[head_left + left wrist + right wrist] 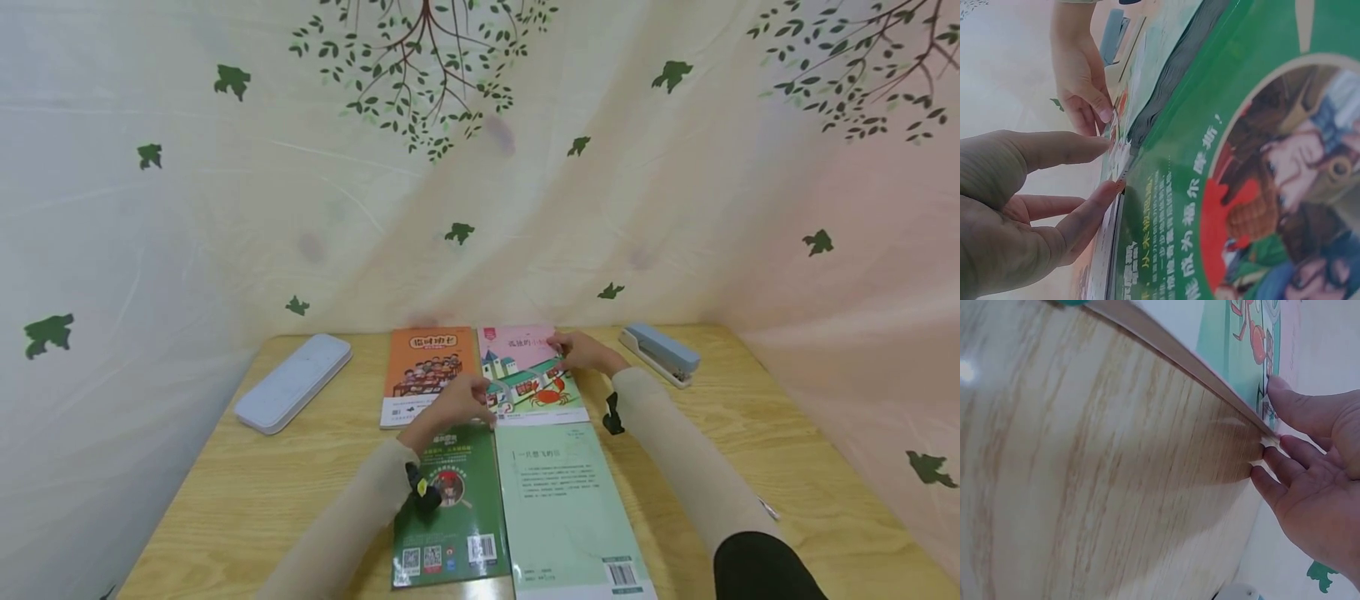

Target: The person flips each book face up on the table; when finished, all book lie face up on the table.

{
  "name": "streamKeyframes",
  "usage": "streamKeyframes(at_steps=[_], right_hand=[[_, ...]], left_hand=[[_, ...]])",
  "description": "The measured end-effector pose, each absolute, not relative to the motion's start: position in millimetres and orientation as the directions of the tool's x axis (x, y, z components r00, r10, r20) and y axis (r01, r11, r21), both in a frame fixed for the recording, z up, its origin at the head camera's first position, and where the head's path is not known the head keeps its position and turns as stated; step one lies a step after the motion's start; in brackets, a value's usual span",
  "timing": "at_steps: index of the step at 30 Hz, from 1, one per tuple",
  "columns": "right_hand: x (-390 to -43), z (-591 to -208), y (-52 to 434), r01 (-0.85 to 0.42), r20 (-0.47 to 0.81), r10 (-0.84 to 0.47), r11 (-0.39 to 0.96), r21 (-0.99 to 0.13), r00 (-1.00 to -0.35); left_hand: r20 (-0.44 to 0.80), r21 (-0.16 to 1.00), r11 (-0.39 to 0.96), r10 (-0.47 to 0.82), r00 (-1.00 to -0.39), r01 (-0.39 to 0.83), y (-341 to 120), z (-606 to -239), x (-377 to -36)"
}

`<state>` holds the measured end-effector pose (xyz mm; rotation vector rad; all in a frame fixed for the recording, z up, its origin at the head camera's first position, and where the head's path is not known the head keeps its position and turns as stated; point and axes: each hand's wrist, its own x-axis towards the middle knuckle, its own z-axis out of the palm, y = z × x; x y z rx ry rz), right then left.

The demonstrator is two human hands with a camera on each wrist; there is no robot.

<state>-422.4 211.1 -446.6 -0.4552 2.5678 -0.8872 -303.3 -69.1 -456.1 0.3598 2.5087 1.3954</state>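
Observation:
In the head view, a pink picture book (525, 337) with a crab on its cover lies between both hands. A bright green strip with red and white pictures crosses it diagonally; I cannot tell whether it is printed. At its lower left corner the left hand (459, 404) has thumb and forefinger extended, the fingertips where the books meet. The right hand (588, 352) grips the book's right edge; the right wrist view shows the thumb (1310, 412) on the cover and other fingers at the edge. Beside it lies an orange book (427, 367); nearer lie a dark green book (468, 542) and a pale green book (558, 525).
A white pencil case (294, 383) lies on the wooden table (262, 517) at the left. A blue stapler (660, 352) rests at the back right. Near the right sleeve a small shiny object (768, 509) is partly hidden. A patterned cloth (375, 208) hangs behind the table.

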Motion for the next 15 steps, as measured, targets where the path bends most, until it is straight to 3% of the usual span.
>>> streamKeyframes(at_steps=[8,15], right_hand=[[-419,-451,210,-0.195,-0.192,-0.411,0.729,-0.656,-0.891],[-412,-450,203,-0.206,-0.140,-0.399,0.707,-0.677,-0.906]], left_hand=[[-0.100,0.857,0.509,0.314,-0.944,0.079,-77,-448,-299],[-0.060,0.839,0.527,0.336,-0.940,0.135,-95,-436,-291]])
